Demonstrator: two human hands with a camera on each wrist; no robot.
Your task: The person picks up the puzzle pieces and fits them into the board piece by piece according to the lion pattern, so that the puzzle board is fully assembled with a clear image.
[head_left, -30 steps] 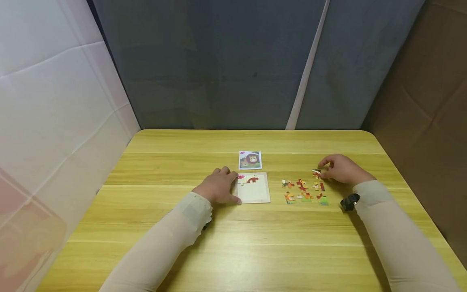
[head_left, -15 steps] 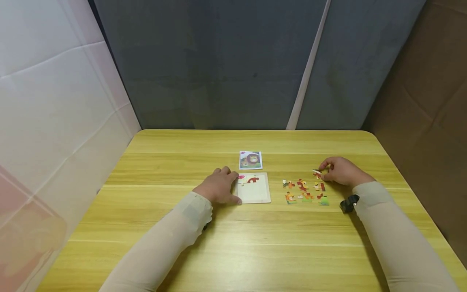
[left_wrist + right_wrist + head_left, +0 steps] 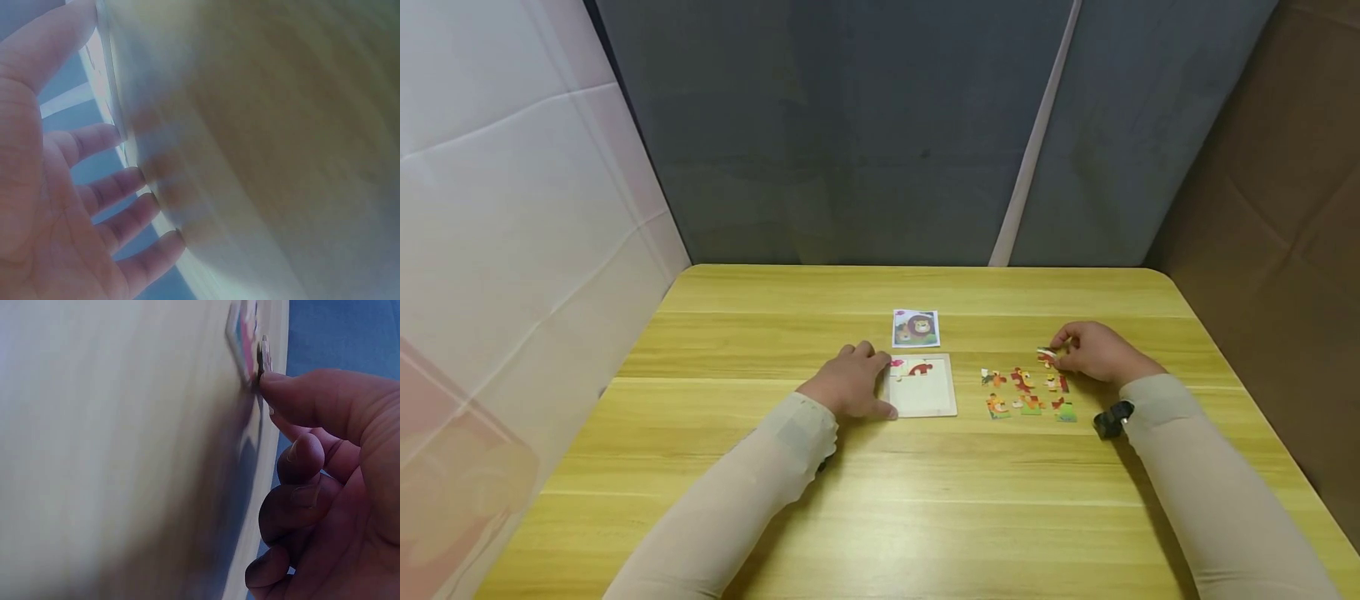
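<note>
Both hands were observed low over the wooden table (image 3: 925, 500). A small puzzle piece (image 3: 1047, 356) was pinched between the thumb and forefinger of the right hand (image 3: 1093, 352), with the remaining fingers curled beneath the palm; in the right wrist view the piece (image 3: 259, 353) was seen edge-on at the thumb tip, at or just above the tabletop, and contact could not be confirmed. The left hand (image 3: 848, 383) was laid palm-down with relaxed, spread fingers, its fingertips resting against the near-left edge of the puzzle tray (image 3: 934, 404); nothing was gripped. The spread fingers (image 3: 94, 140) were confirmed in the left wrist view. Loose pieces (image 3: 1026, 393) were grouped just inboard of the right hand, between it and the tray. A reference card (image 3: 915, 327) was placed just beyond the tray, away from both hands. The held piece was judged to be light, thin and rigid, probably wood or board, with a smooth printed face liable to slip; a pinch across opposite edges was judged preferable to pressure on the faces. Both forearms were extended forward in pale sleeves, with the right wrist turned slightly inward toward the tray.
</note>
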